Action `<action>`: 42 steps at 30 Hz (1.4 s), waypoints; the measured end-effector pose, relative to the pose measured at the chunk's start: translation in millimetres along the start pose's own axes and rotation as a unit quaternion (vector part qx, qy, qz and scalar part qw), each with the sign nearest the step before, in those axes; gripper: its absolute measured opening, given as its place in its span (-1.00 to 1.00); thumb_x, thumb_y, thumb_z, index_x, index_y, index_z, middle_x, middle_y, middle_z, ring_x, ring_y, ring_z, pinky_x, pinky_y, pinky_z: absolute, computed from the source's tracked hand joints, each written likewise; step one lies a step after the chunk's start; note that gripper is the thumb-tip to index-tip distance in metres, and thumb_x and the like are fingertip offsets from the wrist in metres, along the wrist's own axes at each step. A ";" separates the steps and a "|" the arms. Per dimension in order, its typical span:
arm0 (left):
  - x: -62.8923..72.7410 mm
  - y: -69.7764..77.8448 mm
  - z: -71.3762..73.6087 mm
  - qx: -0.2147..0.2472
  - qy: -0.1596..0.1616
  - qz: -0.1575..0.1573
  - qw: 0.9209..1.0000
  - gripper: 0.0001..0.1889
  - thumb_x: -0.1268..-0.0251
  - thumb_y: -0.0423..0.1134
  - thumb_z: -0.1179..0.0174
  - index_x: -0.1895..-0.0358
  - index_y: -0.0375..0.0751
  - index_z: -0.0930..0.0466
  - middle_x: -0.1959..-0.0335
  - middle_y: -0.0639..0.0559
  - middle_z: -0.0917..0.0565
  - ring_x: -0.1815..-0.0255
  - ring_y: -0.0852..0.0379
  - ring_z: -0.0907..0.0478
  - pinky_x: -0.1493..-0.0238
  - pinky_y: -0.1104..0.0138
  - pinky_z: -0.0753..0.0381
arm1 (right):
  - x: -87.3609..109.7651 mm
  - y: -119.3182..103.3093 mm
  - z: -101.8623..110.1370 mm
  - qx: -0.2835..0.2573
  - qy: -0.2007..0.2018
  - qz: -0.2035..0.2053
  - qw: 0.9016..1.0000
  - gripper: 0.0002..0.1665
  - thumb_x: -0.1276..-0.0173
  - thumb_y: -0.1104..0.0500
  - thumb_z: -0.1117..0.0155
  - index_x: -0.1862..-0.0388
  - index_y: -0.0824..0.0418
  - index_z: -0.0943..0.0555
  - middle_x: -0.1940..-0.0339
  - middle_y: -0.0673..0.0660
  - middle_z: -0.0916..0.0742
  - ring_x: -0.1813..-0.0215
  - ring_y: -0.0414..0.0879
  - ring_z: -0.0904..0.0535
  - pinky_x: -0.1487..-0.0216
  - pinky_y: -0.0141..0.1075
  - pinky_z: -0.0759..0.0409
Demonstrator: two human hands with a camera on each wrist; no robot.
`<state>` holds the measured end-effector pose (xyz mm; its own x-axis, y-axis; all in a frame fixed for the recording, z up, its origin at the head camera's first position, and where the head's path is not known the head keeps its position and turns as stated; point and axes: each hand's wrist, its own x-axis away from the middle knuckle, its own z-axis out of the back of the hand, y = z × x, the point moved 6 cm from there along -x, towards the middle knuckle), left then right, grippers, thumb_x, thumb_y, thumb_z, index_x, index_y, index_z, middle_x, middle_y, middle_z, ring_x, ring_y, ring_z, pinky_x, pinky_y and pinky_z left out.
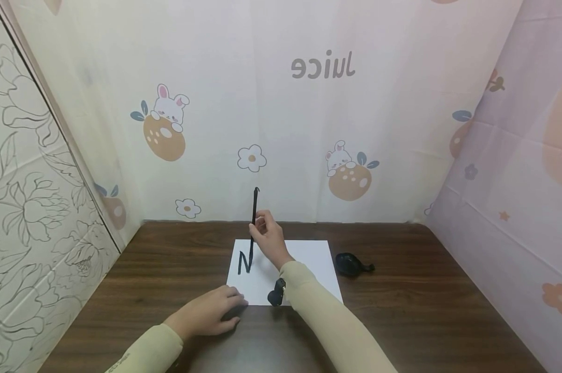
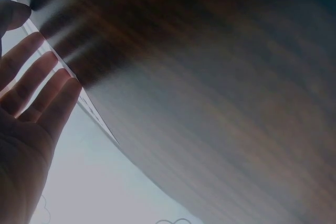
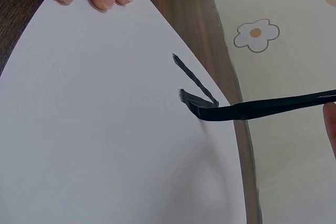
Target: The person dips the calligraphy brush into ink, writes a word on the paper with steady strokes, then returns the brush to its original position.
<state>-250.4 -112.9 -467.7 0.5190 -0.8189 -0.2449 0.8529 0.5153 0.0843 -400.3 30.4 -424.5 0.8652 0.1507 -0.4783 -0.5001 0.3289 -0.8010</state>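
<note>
A white sheet of paper [image 1: 304, 259] lies on the table, bearing black strokes shaped like an N [image 1: 240, 263] near its left side. My right hand [image 1: 270, 239] pinches a slim black brush [image 1: 255, 207] by its shaft and keeps it nearly upright. In the right wrist view the brush [image 3: 273, 106] has its dark tip at the end of a stroke on the paper. My left hand [image 1: 213, 311] rests at the sheet's near left corner, fingertips on its edge. Seen from the left wrist, the fingers of that hand [image 2: 31, 108] are extended and hold nothing.
To the right of the paper sits a small black dish with a short handle [image 1: 349, 264]. The brown wood-grain table [image 1: 411, 311] ends at a patterned curtain [image 1: 285, 119] behind, with more patterned cloth on both sides. A black device [image 1: 276, 295] hangs at the right wrist.
</note>
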 end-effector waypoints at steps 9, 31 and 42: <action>0.0 -3.2 -3.8 0.000 -0.009 0.006 1.000 -0.67 -0.27 -0.15 -0.30 -0.05 -0.16 -0.67 0.10 0.06 -0.62 0.10 0.21 -0.54 0.01 0.32 -0.60 | 1.0 -1.1 0.8 -0.005 0.001 -0.003 1.000 -0.72 -0.50 0.10 -0.20 -0.13 -0.03 -0.44 0.21 -0.03 -0.61 0.13 -0.14 -0.57 0.12 -0.23 -0.61; 0.0 -1.6 -1.7 -0.007 0.008 -0.011 1.000 -0.68 -0.24 -0.16 -0.31 -0.03 -0.19 -0.67 0.15 0.07 -0.60 0.16 0.22 -0.52 0.07 0.34 -0.59 | 0.1 -1.0 2.3 -0.002 0.012 0.004 1.000 -0.72 -0.51 0.10 -0.20 -0.14 0.00 -0.45 0.15 -0.02 -0.61 0.08 -0.14 -0.56 0.09 -0.23 -0.61; 0.2 -0.2 0.2 -0.008 0.016 -0.019 1.000 -0.68 -0.22 -0.18 -0.33 -0.02 -0.20 -0.67 0.17 0.08 -0.59 0.18 0.23 -0.51 0.10 0.36 -0.58 | -0.4 1.2 1.7 -0.004 0.019 -0.001 1.000 -0.72 -0.51 0.11 -0.20 -0.14 0.01 -0.46 0.14 -0.01 -0.62 0.08 -0.13 -0.56 0.08 -0.22 -0.61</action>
<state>-250.5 -113.3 -467.6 0.4841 -0.8293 -0.2790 0.8706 0.4885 0.0584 -401.1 32.2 -424.7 0.8642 0.1155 -0.4898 -0.4991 0.3214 -0.8047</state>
